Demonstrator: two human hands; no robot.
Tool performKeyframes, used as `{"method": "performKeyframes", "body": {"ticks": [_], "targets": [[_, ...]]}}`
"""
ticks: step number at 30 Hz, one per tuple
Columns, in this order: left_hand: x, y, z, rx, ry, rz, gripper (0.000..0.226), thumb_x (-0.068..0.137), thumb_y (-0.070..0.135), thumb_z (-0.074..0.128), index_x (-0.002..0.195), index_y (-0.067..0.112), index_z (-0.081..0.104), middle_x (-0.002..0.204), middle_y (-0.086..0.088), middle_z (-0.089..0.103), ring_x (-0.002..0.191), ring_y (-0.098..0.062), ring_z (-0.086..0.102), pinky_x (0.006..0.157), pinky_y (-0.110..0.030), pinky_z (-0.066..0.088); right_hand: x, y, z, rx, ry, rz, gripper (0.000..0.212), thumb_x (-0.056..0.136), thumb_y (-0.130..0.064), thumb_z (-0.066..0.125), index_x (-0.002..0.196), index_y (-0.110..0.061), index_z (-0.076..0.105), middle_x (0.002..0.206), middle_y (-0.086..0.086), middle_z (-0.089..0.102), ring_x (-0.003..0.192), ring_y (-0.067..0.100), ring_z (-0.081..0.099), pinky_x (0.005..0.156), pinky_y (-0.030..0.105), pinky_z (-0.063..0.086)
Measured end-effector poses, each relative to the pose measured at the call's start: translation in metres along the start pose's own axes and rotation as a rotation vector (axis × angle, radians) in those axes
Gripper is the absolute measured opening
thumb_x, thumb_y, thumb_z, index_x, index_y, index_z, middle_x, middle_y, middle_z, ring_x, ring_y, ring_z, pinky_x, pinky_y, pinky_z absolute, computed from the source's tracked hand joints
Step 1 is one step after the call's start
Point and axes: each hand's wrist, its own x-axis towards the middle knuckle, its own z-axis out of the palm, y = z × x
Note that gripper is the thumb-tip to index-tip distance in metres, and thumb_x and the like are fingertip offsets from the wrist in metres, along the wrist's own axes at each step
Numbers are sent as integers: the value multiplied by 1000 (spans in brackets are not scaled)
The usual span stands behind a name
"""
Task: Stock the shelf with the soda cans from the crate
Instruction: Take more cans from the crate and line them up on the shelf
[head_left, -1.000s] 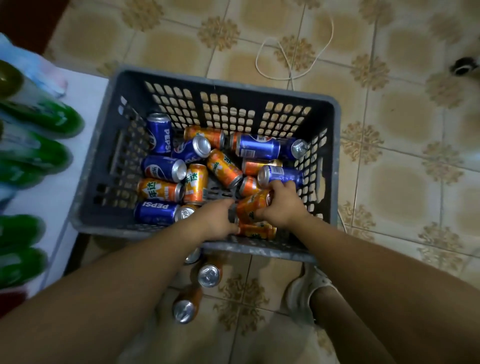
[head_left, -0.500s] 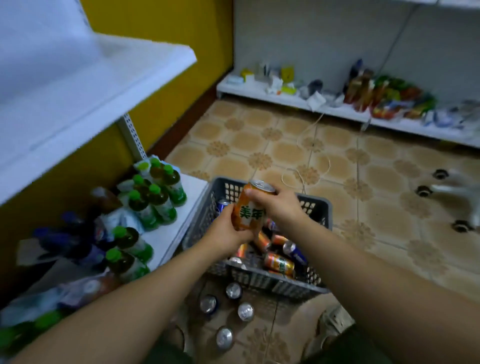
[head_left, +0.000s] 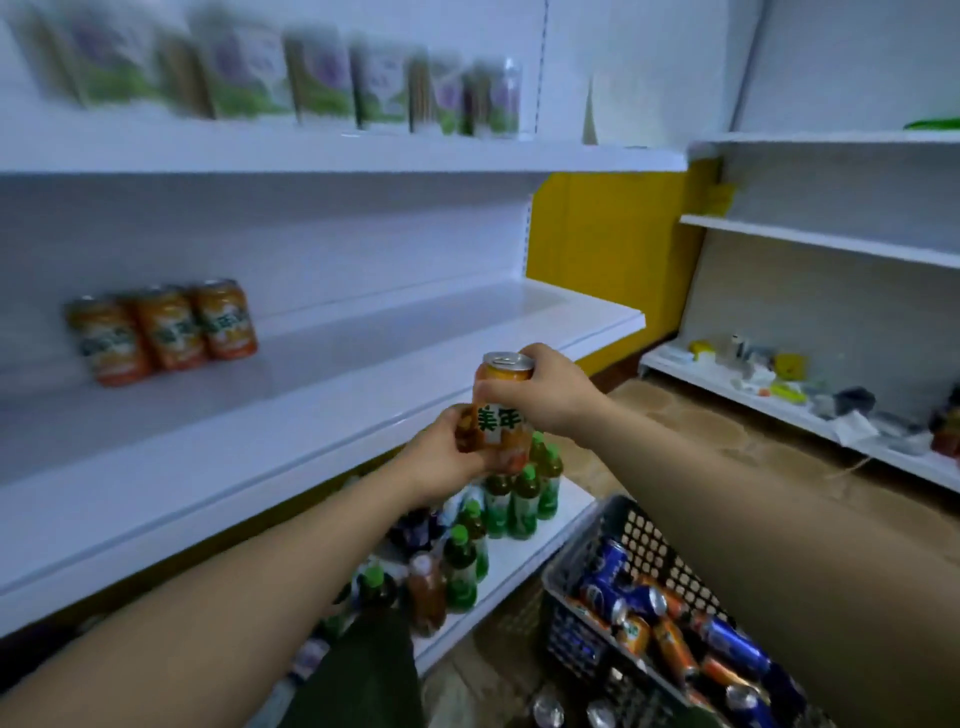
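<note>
Can: orange soda can (head_left: 501, 415), upright, held in front of the middle shelf (head_left: 322, 410), no longer over the crate (head_left: 597, 545).
Change: half a second ago the view looked down at floor and crate; now it faces the shelving.
Left hand (head_left: 447, 457): closed around the can's lower half.
Right hand (head_left: 545, 397): clamped on its upper part.
Shelf: white; three orange cans (head_left: 166, 330) stand together at its left.
Crate: grey, lower right, holding blue and orange cans.
Room: green-capped bottles (head_left: 514, 499) on the bottom shelf, tiled floor, yellow wall.
</note>
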Motion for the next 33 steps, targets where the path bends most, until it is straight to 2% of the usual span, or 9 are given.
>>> {"method": "performKeyframes", "body": {"ticks": [2,5,7,10,13,15,18,28,33], "targets": [[-18,-2,-31,149,61,-13,74,78,34,76,139,17,39,120,1,61,104,-13,60,88,-30,51,3,-23,19,23,-25,-48,52,73,-48,77,107,-18,53,96,0,62,84,16,61,61,30,46],[-39,-11,-78,475,161,-53,77,84,47,66,147,18,31,146,-5,44,128,-21,47,100,-33,41,13,-52,49,31,-92,-118,52,74,-46,77,110,-17,51,102,1,61,89,17,60,63,28,45],[-49,-25,-107,634,197,-115,72,86,49,63,145,17,36,148,-5,42,131,-22,44,102,-32,39,20,-67,69,48,-139,-148,54,75,-45,77,112,-17,49,107,2,61,92,18,59,64,28,46],[-69,-51,-145,806,225,-232,59,86,54,58,134,20,49,138,-5,52,119,-23,52,98,-36,44,29,-82,98,60,-217,-172,55,75,-44,77,114,-18,48,111,2,59,95,20,58,71,30,47],[-87,-73,-174,943,213,-355,69,87,68,42,142,27,39,149,1,39,133,-22,38,107,-43,34,40,-98,121,63,-261,-190,64,75,-45,77,124,-16,48,115,3,60,98,20,59,75,33,48],[-92,-81,-190,952,222,-427,73,87,73,33,149,34,26,159,4,21,144,-20,20,115,-50,18,49,-108,132,55,-272,-209,70,75,-47,76,130,-16,46,114,3,59,96,20,60,74,32,49],[-90,-89,-206,910,265,-532,76,85,78,27,150,41,17,161,10,6,148,-19,3,115,-57,2,62,-119,146,62,-270,-237,72,75,-45,77,132,-16,45,115,3,58,98,20,59,76,32,48],[-74,-102,-214,886,278,-622,80,83,80,22,151,42,2,161,13,-9,148,-15,-8,115,-58,-3,113,-123,199,147,-232,-329,71,83,-33,74,140,-20,34,110,-6,48,97,15,51,80,28,44],[-74,-105,-214,892,289,-606,80,84,80,20,151,42,1,160,14,-9,148,-14,-9,116,-56,-4,150,-119,222,106,-207,-358,85,78,-33,79,143,-26,26,123,1,36,115,25,49,89,32,43]]}}
